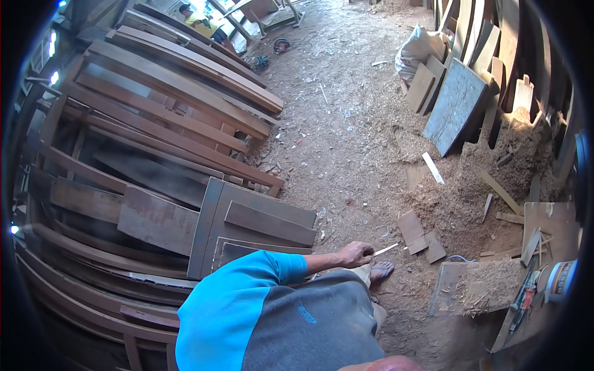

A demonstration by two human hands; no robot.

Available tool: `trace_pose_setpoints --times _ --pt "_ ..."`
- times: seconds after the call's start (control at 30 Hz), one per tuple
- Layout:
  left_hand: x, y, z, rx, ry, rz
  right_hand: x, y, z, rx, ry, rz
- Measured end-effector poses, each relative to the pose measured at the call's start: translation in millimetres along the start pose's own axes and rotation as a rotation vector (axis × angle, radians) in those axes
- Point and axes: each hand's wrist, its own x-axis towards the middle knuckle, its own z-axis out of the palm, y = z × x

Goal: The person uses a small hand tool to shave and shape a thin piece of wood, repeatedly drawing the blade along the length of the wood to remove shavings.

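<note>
My left hand (356,253) reaches out from a bright blue sleeve, its fingers closed on one end of a thin, pale wood strip (386,250). The strip's free end points right, above the wood-littered ground. Just below the hand shows a sandalled foot (382,270). At the bottom edge a bit of bare skin of my right arm (390,363) comes into view; the right hand itself does not show.
Stacked wooden frames and boards (167,117) fill the left side. Planks (455,105) and a pale sack (419,52) lean at the right. Shavings (458,198) cover the ground. Pliers-like tools (526,300) lie beside a white bucket (560,281). A person in yellow (203,26) is far off.
</note>
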Motion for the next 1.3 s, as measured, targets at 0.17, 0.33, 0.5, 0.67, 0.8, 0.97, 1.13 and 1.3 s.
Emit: trace_pose_setpoints --times 0.17,0.33,0.5,0.67,0.8,0.97,1.13,1.3 --pt "-5.3 59.0 -10.2 -0.124 -0.009 -0.009 27.3 -21.2 -32.7 0.169 0.072 0.004" --pt "-26.8 97.3 -11.5 -0.353 -0.1 -0.004 35.1 -12.7 -35.7 0.318 0.148 -0.059" --pt "-39.8 108.4 3.4 -0.585 -0.149 0.143 -5.9 53.1 -18.1 0.198 0.077 -0.089" --pt "-54.9 126.2 7.6 -0.726 -0.105 0.003 -50.3 128.5 8.8 0.224 0.071 0.015" --pt "-59.4 138.6 20.8 -1.127 -0.198 -0.063 -70.0 153.5 15.8 0.326 0.177 0.145" --pt "-57.6 158.4 46.6 -1.178 -0.377 -0.055 -101.6 154.8 24.7 0.446 0.296 0.177" --pt "-42.6 159.1 74.9 -1.185 -0.471 -0.117 -108.6 144.1 29.2 0.606 0.383 0.189" --pt "-12.1 164.3 123.3 -1.037 -0.576 -0.104 -119.1 72.6 -13.4 0.357 0.445 0.034"
